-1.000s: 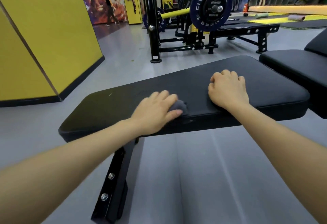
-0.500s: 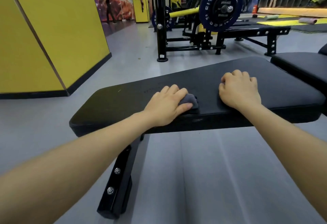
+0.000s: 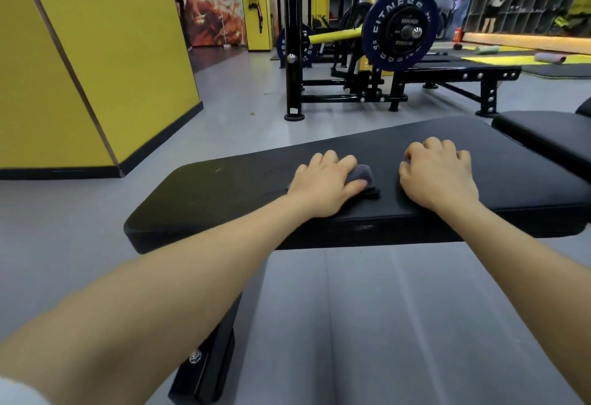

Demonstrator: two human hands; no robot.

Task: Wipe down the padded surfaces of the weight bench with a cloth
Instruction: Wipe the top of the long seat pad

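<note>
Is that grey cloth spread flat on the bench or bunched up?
Bunched up: the grey cloth bulges as a wad from under the left hand gripping it.

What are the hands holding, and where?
Left hand grips the grey cloth from above, bunched under its fingers on the bench. Right hand holds nothing.

A bunched grey cloth [image 3: 364, 175] lies on the flat black padded bench [image 3: 224, 190], near its front edge.

The dark blue weight plate [image 3: 399, 28] reads "FITNESS" in white along its rim.
</note>
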